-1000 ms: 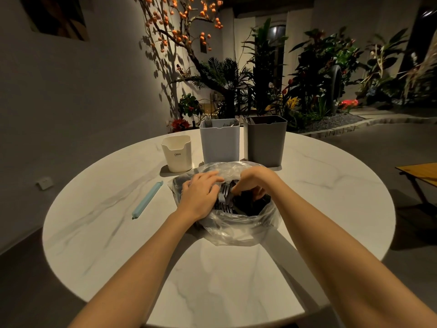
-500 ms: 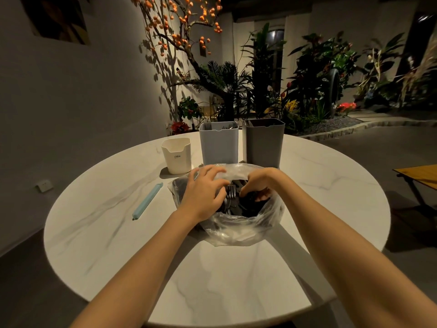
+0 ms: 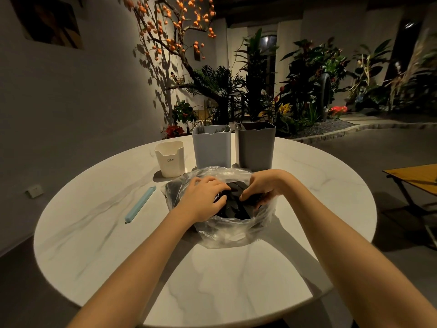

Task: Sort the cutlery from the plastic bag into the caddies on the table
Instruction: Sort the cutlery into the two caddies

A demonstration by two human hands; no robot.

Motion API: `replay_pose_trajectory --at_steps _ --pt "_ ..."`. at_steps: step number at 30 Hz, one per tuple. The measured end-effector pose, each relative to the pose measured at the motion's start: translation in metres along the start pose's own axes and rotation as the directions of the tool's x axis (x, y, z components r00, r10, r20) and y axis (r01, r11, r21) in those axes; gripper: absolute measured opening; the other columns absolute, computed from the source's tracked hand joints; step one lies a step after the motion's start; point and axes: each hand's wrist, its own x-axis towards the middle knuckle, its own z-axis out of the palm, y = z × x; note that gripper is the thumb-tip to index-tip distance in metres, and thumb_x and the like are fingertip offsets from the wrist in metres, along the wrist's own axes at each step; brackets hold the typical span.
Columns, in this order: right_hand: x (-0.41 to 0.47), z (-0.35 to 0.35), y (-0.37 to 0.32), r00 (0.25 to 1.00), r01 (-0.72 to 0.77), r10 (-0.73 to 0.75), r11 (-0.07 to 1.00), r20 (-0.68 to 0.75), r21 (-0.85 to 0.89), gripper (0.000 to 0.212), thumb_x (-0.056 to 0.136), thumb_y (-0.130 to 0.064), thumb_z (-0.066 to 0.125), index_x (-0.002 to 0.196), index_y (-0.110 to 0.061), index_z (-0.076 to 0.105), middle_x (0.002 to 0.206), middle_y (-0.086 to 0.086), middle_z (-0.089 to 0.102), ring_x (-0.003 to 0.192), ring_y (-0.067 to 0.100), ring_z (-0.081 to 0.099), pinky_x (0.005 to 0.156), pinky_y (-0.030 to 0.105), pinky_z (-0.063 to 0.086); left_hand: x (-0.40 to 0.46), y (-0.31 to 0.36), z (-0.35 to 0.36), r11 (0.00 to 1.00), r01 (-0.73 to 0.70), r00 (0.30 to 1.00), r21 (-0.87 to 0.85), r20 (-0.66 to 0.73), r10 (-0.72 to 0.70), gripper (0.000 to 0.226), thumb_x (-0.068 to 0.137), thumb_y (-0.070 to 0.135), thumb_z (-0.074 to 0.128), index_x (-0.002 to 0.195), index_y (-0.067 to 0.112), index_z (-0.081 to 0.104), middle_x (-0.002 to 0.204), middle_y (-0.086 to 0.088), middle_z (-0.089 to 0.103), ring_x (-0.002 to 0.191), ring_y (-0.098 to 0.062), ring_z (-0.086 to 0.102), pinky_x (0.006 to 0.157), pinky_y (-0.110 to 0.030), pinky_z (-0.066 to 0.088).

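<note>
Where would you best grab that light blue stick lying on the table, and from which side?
Probably the middle of the light blue bag clip, pinched across its narrow width from straight above. It lies flat on the round table, long and thin, running diagonally away from the person, with bare tabletop along both long sides, so fingers can close over it without touching the white caddy or the plastic bag.

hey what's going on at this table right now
A person is sorting cutlery out of a clear plastic bag on a round marble table. Both hands are down in the bag's open mouth: the left hand and the right hand have fingers curled among the dark cutlery, though what each one grips is hidden. Behind the bag stand three caddies: a white one, a light grey one already holding a few pieces, and a dark grey one. A blue clip lies to the left.
</note>
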Motion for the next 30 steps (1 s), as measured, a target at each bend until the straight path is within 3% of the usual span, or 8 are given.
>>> replay_pose_trajectory --at_steps 4,10,14,18,21,26,30 --pt "-0.005 -0.007 0.011 1.000 0.008 -0.008 0.998 -0.001 -0.057 0.032 0.089 -0.023 0.068 0.113 -0.002 0.063 0.091 0.007 0.065 0.077 0.015 0.061 0.063 0.019 0.054 0.000 0.001 0.001 1.000 0.008 0.999 -0.004 -0.032 -0.008 0.034 0.097 0.040 0.045 0.129 0.034 0.055 0.135 0.012 0.053 0.132 -0.009 0.034 0.110 -0.040 0.017" --pt "0.001 -0.007 0.019 0.998 0.005 -0.008 0.999 -0.063 -0.042 0.021 0.088 -0.023 0.067 0.103 -0.009 0.060 0.090 0.005 0.064 0.087 0.017 0.060 0.083 0.027 0.052 0.009 0.006 0.001 0.999 0.045 0.999 0.025 -0.030 -0.044 0.028 0.093 0.044 0.053 0.119 0.034 0.059 0.125 0.012 0.057 0.123 -0.012 0.040 0.104 -0.039 0.025" --pt "0.005 -0.007 0.018 0.999 0.007 -0.009 1.000 -0.047 -0.028 0.019 0.087 -0.025 0.067 0.097 -0.010 0.062 0.086 0.004 0.066 0.077 0.014 0.062 0.077 0.024 0.053 0.022 0.017 -0.004 0.988 0.046 0.999 0.150 -0.025 -0.043 0.024 0.094 0.042 0.055 0.117 0.037 0.062 0.121 0.012 0.059 0.120 -0.016 0.043 0.102 -0.041 0.028" --pt "0.008 -0.009 0.020 1.000 0.023 -0.023 1.000 -0.006 -0.004 0.025 0.086 -0.024 0.069 0.104 -0.009 0.061 0.088 0.004 0.067 0.078 0.014 0.064 0.073 0.024 0.054 0.031 0.026 0.001 0.960 -0.065 0.995 0.273 -0.056 0.083 0.024 0.098 0.032 0.052 0.117 0.036 0.065 0.115 0.011 0.063 0.111 -0.016 0.048 0.092 -0.035 0.027" --pt "0.005 -0.012 0.024 0.999 0.028 -0.031 0.996 0.040 0.079 0.018 0.087 -0.020 0.069 0.099 -0.009 0.062 0.090 0.005 0.068 0.076 0.014 0.066 0.071 0.024 0.056 0.032 0.027 0.003 0.965 -0.121 0.986 0.231 -0.082 0.143 0.026 0.098 0.030 0.051 0.119 0.030 0.066 0.117 0.009 0.064 0.110 -0.014 0.049 0.087 -0.030 0.028" --pt "0.008 -0.008 0.023 0.997 0.013 -0.026 0.985 0.069 0.173 0.036 0.084 -0.025 0.073 0.111 -0.002 0.062 0.105 0.014 0.069 0.086 0.022 0.067 0.086 0.033 0.055 0.032 0.028 0.007 0.987 -0.132 0.982 0.093 -0.124 0.143 0.021 0.091 0.025 0.062 0.111 0.023 0.068 0.113 0.006 0.065 0.109 -0.017 0.055 0.089 -0.028 0.032" --pt "0.005 -0.010 0.027 0.995 0.047 -0.061 0.983 0.075 0.177 0.014 0.090 -0.020 0.066 0.100 -0.010 0.061 0.092 0.007 0.067 0.078 0.016 0.065 0.072 0.027 0.056 0.033 0.025 0.010 0.995 -0.041 0.992 0.088 -0.113 0.051 0.044 0.090 0.027 0.064 0.132 0.029 0.049 0.139 0.007 0.049 0.130 -0.017 0.041 0.101 -0.035 0.030"
